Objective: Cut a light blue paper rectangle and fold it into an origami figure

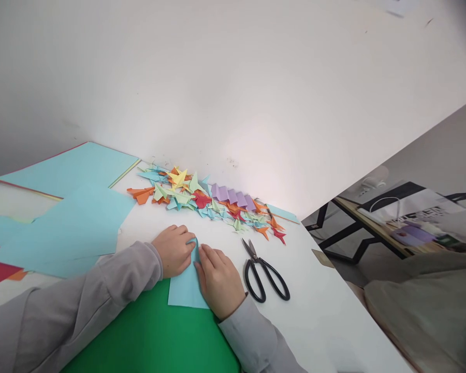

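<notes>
Step in hand: the person seemed to be partway through folding a blue paper [184, 298], working at its top end.
Paper's place: it lay toward the table's near edge, its lower end on a green sheet [155, 331], its upper end between the hands.
Left hand [174, 251]: thumb and bent fingers pinched the paper's upper left side.
Right hand [221, 280]: its fingers lay together over the paper's right side; whether they gripped or only pressed, I could not tell.
Next move: to my eye it called for lining up the edges, one hand steadying while the other ran the crease flat.
Scissors [256, 258]: they rested on the bare table [314, 316] just beyond the right hand, toward the table's right edge, blades slightly parted and pointing toward the wall.
Folded shapes [182, 198]: a many-coloured heap of them stretched along the wall edge, with a purple pleated strip [232, 196] among them.
Loose sheets [77, 223]: large blue ones overlapped toward the table's left side.
</notes>
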The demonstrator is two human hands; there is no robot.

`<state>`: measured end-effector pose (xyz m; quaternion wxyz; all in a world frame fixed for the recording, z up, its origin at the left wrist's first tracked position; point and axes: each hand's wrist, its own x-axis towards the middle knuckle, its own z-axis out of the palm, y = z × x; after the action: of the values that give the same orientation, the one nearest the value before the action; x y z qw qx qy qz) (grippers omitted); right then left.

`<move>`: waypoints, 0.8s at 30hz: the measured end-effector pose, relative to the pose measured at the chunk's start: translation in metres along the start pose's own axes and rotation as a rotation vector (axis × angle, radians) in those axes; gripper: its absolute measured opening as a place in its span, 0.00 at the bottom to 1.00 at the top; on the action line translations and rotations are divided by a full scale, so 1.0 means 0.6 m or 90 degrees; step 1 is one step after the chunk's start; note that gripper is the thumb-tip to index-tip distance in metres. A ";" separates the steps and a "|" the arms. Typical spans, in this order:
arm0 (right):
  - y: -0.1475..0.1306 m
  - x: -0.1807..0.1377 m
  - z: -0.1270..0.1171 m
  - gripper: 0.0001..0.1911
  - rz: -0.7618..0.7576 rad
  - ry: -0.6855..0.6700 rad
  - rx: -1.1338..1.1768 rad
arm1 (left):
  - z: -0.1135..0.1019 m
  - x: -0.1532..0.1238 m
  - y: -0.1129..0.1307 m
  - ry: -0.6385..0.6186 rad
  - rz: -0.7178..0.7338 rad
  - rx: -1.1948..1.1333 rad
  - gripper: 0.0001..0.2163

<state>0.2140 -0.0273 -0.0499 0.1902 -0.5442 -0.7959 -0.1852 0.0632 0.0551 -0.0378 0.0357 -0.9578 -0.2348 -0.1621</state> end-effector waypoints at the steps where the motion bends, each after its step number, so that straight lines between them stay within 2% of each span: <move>1: -0.001 0.000 0.000 0.16 -0.012 -0.007 0.011 | 0.000 0.000 0.000 0.003 -0.001 -0.004 0.10; 6: -0.004 0.000 -0.007 0.18 -0.017 -0.047 0.075 | -0.002 0.000 0.001 0.005 -0.011 -0.016 0.09; 12: -0.008 0.001 -0.010 0.18 0.000 -0.082 0.085 | -0.006 -0.001 0.003 0.002 -0.016 -0.007 0.10; 17: -0.007 0.001 -0.010 0.18 0.004 -0.067 0.100 | -0.003 -0.002 0.000 0.004 0.001 -0.026 0.11; 24: 0.016 -0.010 -0.012 0.22 0.033 -0.025 0.217 | -0.003 -0.002 -0.002 0.010 -0.004 -0.057 0.12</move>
<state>0.2258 -0.0325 -0.0457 0.2690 -0.5278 -0.8050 -0.0316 0.0612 0.0557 -0.0363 -0.0055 -0.9562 -0.2303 -0.1803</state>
